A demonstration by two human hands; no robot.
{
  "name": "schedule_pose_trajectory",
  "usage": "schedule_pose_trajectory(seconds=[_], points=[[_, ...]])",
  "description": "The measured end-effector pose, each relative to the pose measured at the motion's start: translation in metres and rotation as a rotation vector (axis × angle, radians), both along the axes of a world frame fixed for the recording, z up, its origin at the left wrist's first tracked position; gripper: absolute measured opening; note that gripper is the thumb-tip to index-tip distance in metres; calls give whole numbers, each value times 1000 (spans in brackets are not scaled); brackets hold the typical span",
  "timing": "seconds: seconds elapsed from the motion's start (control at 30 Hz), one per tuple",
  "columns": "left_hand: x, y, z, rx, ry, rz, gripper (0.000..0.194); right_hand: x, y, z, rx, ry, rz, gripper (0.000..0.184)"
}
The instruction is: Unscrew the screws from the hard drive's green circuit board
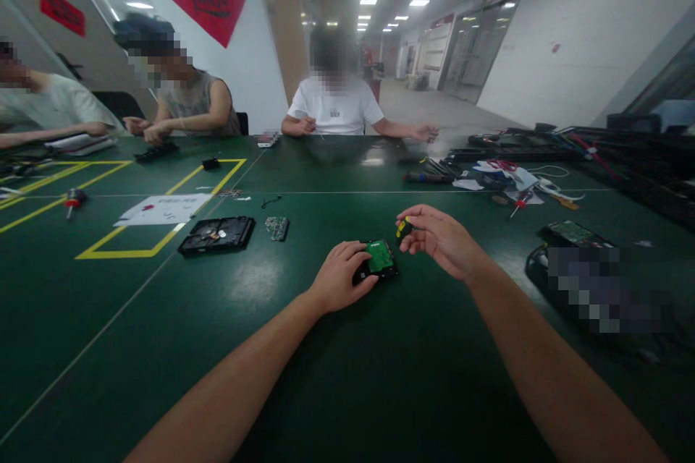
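My left hand (339,278) steadies a hard drive (382,256) on the green table, its fingers over the left part and the thumb at the near edge. The drive lies flat with its green circuit board facing up. Just right of it and slightly raised, my right hand (439,239) pinches a short black-and-yellow screwdriver (402,228). Its tip is too small and dark to make out. To the left of the drive lie a small circuit board (277,228) and a black plastic casing (217,234) with small parts in it.
Across the green table (260,347) sits a person in a white T-shirt (337,107); two others are at the left. A red screwdriver (73,201) lies far left. At right are another screwdriver (520,204), cables (510,166) and a circuit board (575,233).
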State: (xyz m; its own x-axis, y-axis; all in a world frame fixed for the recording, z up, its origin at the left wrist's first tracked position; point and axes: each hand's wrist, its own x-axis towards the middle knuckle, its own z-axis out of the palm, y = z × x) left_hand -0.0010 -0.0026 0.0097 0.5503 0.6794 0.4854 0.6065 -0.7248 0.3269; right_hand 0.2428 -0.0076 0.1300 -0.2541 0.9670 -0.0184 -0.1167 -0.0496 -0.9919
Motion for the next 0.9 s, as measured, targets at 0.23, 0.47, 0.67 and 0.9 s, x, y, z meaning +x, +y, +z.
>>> schedule_pose_trajectory(seconds=[0.23, 0.47, 0.67, 0.9], points=[[0, 0, 0, 5, -10, -5, 43, 2, -1, 0, 103, -223, -17, 26], [1, -1, 2, 7, -17, -7, 43, -2, -3, -2, 86, -194, -56, 31], [1, 0, 0, 6, -16, -8, 42, 0, 0, -3, 187, -291, -75, 26], [1, 0, -1, 4, -16, -10, 43, -2, -3, -4, 218, -331, -25, 27]])
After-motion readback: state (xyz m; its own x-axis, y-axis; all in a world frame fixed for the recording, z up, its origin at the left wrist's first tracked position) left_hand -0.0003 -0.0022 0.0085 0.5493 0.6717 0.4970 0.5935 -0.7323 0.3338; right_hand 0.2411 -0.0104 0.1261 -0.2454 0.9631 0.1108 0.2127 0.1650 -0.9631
